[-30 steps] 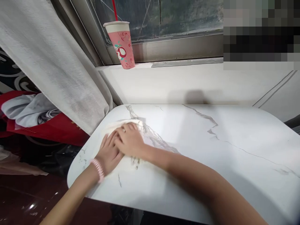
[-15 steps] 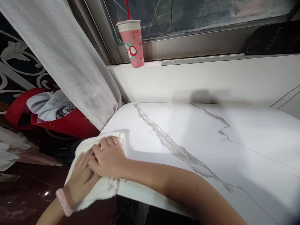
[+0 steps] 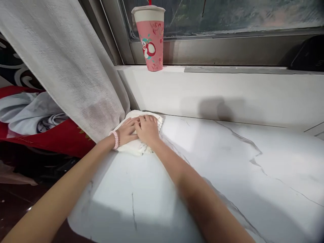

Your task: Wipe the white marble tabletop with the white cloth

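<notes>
A white cloth (image 3: 134, 147) lies bunched on the far left corner of the white marble-patterned table (image 3: 111, 189), against the wall and curtain. My left hand (image 3: 127, 131), with a pink coiled band at the wrist, rests flat on it, fingers stretched out. Beside it, partly over its fingertips, my right hand (image 3: 148, 130) presses down on the same cloth with its fingers laid forward. Neither hand is wrapped round the cloth. What lies under the palms is hidden.
A pink paper cup (image 3: 153, 44) with a red straw stands on the window ledge. A dark phone (image 3: 310, 54) leans at the ledge's right. The grey curtain (image 3: 76, 67) hangs close by the table's left edge. Beyond it is a red bag (image 3: 73, 136) with clothes.
Both hands have pushed the cloth from the table's near left edge forward to the far left corner by the wall. The camera view has shifted too.
</notes>
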Action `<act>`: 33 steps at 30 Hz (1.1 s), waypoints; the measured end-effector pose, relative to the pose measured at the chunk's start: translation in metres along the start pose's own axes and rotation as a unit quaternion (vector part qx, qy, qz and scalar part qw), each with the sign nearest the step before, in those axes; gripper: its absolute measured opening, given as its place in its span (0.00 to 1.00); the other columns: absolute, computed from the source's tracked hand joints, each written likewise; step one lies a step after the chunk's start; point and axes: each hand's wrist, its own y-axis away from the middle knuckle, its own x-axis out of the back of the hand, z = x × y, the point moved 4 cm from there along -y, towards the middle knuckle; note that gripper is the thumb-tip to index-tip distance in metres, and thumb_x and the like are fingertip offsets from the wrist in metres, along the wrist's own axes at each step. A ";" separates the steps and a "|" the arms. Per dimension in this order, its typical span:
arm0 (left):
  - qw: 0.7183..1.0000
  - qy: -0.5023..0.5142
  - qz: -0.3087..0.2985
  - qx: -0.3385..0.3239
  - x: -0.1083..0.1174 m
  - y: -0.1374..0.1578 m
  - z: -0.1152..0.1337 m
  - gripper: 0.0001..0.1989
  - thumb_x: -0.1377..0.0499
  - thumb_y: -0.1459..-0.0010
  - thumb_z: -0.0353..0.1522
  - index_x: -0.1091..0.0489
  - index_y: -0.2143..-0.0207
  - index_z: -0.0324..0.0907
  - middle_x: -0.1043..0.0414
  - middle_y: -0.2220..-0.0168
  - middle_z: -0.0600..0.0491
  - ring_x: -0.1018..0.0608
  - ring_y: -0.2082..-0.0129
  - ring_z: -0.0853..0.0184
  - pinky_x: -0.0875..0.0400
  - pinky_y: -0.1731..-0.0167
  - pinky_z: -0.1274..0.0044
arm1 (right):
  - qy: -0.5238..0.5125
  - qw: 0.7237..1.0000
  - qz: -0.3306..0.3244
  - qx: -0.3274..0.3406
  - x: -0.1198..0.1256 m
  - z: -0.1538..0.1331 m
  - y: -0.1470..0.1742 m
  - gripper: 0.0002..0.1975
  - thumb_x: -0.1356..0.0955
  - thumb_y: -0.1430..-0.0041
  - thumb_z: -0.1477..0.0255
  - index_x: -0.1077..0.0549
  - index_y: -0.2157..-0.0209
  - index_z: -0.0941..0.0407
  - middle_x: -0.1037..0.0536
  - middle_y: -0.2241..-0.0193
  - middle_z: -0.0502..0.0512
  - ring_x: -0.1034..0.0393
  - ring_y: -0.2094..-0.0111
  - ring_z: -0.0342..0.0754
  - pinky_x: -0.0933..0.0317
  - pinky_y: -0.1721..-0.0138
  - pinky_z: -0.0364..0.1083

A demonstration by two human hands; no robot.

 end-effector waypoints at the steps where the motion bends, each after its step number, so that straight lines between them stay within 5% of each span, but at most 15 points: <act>1: 1.000 0.004 0.007 0.000 0.000 -0.011 -0.002 0.27 0.48 0.42 0.43 0.34 0.42 0.42 0.41 0.36 0.45 0.40 0.36 0.54 0.52 0.35 0.58 | -0.002 1.000 0.002 -0.002 -0.001 0.008 -0.009 0.15 0.40 0.32 0.68 0.29 0.52 0.60 0.26 0.53 0.62 0.36 0.48 0.54 0.51 0.40 0.53; 8: 0.999 0.029 0.025 -0.018 0.000 -0.053 -0.014 0.27 0.50 0.40 0.42 0.34 0.44 0.35 0.37 0.40 0.40 0.37 0.39 0.54 0.49 0.37 0.60 | -0.005 0.999 0.030 -0.026 -0.006 0.034 -0.043 0.15 0.41 0.32 0.69 0.27 0.52 0.59 0.25 0.53 0.61 0.35 0.48 0.55 0.50 0.39 0.54; 17: 0.999 0.026 0.024 -0.003 -0.002 -0.039 -0.011 0.28 0.46 0.44 0.42 0.35 0.42 0.41 0.40 0.36 0.45 0.39 0.36 0.56 0.51 0.35 0.59 | 0.030 0.998 0.040 -0.023 -0.001 0.021 -0.022 0.17 0.41 0.32 0.70 0.28 0.50 0.62 0.25 0.53 0.64 0.36 0.48 0.55 0.52 0.39 0.55; 21: 1.000 0.011 0.026 0.010 0.001 -0.001 0.007 0.30 0.47 0.44 0.43 0.36 0.41 0.40 0.40 0.36 0.43 0.40 0.35 0.55 0.52 0.35 0.59 | 0.032 0.999 0.010 -0.007 0.003 -0.002 0.006 0.18 0.41 0.32 0.69 0.28 0.49 0.63 0.26 0.53 0.65 0.37 0.48 0.56 0.52 0.39 0.55; 26: 0.997 -0.027 0.050 0.052 0.005 0.081 0.040 0.31 0.50 0.43 0.42 0.38 0.39 0.41 0.39 0.36 0.44 0.39 0.35 0.53 0.50 0.36 0.57 | -0.003 0.998 -0.029 0.064 0.010 -0.045 0.059 0.17 0.40 0.33 0.68 0.29 0.49 0.61 0.27 0.55 0.64 0.37 0.49 0.54 0.52 0.39 0.56; 33: 0.982 -0.141 0.098 0.077 -0.005 0.185 0.128 0.29 0.52 0.40 0.40 0.39 0.40 0.35 0.37 0.39 0.37 0.39 0.36 0.49 0.46 0.38 0.54 | -0.071 0.979 -0.091 0.168 0.040 -0.081 0.144 0.20 0.40 0.34 0.68 0.32 0.45 0.62 0.29 0.50 0.64 0.40 0.45 0.54 0.56 0.35 0.55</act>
